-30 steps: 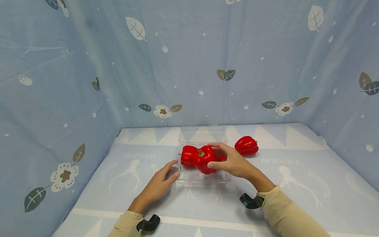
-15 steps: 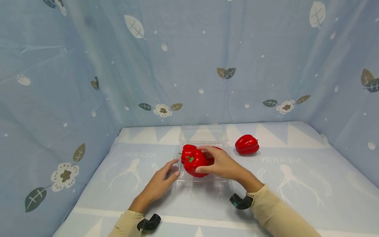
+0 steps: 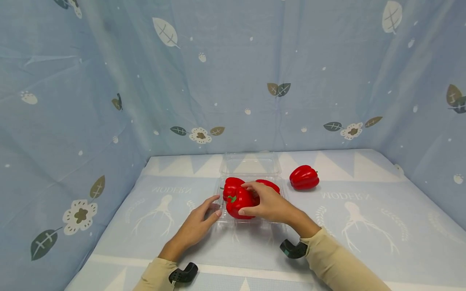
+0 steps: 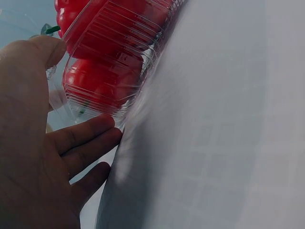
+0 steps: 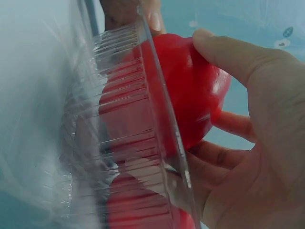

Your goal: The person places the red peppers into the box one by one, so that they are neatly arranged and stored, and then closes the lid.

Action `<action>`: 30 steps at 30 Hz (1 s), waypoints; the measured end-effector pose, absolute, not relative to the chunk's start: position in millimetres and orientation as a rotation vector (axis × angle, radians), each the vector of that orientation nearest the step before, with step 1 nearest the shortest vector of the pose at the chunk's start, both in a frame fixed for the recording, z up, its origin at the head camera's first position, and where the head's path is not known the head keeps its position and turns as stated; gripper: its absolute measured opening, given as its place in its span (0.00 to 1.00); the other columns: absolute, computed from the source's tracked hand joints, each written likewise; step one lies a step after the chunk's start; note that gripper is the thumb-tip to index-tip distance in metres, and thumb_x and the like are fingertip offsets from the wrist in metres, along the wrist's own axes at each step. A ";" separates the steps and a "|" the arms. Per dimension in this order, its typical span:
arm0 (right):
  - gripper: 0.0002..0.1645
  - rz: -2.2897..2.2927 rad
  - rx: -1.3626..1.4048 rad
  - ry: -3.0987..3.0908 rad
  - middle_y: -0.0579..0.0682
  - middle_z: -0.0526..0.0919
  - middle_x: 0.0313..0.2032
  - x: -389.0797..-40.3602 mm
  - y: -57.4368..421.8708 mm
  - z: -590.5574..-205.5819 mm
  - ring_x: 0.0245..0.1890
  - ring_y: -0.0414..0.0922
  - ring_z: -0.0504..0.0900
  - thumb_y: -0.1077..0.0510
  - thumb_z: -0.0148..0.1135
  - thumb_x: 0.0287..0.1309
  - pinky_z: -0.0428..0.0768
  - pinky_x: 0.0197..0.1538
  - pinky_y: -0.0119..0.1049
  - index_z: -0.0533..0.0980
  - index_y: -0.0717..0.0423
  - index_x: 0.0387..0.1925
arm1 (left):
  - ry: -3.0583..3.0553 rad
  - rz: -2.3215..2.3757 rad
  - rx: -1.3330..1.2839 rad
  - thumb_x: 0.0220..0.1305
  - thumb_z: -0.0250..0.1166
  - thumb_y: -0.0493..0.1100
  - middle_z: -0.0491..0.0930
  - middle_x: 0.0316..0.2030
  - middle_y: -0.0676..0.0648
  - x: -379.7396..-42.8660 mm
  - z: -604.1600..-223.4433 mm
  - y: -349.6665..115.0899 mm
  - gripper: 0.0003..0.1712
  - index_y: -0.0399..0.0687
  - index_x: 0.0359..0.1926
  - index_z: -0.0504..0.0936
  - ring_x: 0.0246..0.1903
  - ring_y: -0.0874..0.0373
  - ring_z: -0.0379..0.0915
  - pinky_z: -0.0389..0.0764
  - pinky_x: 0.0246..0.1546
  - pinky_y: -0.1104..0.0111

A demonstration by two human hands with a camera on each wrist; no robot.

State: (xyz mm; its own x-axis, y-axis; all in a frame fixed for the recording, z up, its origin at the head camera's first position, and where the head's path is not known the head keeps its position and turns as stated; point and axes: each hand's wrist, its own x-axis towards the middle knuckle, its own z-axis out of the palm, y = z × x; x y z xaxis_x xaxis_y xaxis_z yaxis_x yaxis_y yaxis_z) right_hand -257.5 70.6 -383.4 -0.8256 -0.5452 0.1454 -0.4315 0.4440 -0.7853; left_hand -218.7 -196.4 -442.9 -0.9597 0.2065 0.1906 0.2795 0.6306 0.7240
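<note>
My right hand (image 3: 271, 204) grips a red bell pepper (image 3: 238, 207) with a green stem, its thumb on the near side and fingers behind. The pepper sits partly below the rim of a clear plastic clamshell container (image 5: 167, 95), at the front left. Behind it, inside, lie a second red bell pepper (image 3: 230, 185) at left and a third (image 3: 269, 185) at right, partly covered by my right hand. At the container's left side is my left hand (image 3: 196, 223), fingers loosely spread. The left wrist view has its fingertips against or very near the clear wall.
The container's clear lid (image 3: 250, 164) lies folded back behind its base. Another red bell pepper (image 3: 304, 178) rests on the cloth-covered table (image 3: 327, 218), right of the container. A blue patterned curtain (image 3: 247, 72) encloses the back and sides.
My right hand has carried its bell pepper left, toward me and down into the front of the container, uncovering more of the back-right pepper. My left hand has stayed in place.
</note>
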 end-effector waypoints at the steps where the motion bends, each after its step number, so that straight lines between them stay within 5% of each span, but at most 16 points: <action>1: 0.44 -1.328 -0.868 2.562 0.44 0.78 0.56 -257.4 70.4 -383.6 0.56 0.45 0.77 0.42 0.78 0.50 0.81 0.53 0.44 0.70 0.49 0.66 | -2.754 -1.245 -0.413 0.71 0.61 0.59 0.81 0.54 0.51 -218.8 -442.8 -196.4 0.33 0.59 0.73 0.66 0.60 0.51 0.73 0.67 0.65 0.47; 30: 0.44 -1.184 -0.935 2.621 0.47 0.79 0.57 -259.1 57.9 -385.5 0.56 0.45 0.77 0.42 0.77 0.51 0.81 0.54 0.47 0.71 0.51 0.67 | -2.769 -1.249 -0.407 0.71 0.59 0.62 0.81 0.56 0.51 -219.2 -442.6 -196.6 0.35 0.57 0.73 0.66 0.60 0.51 0.74 0.68 0.63 0.45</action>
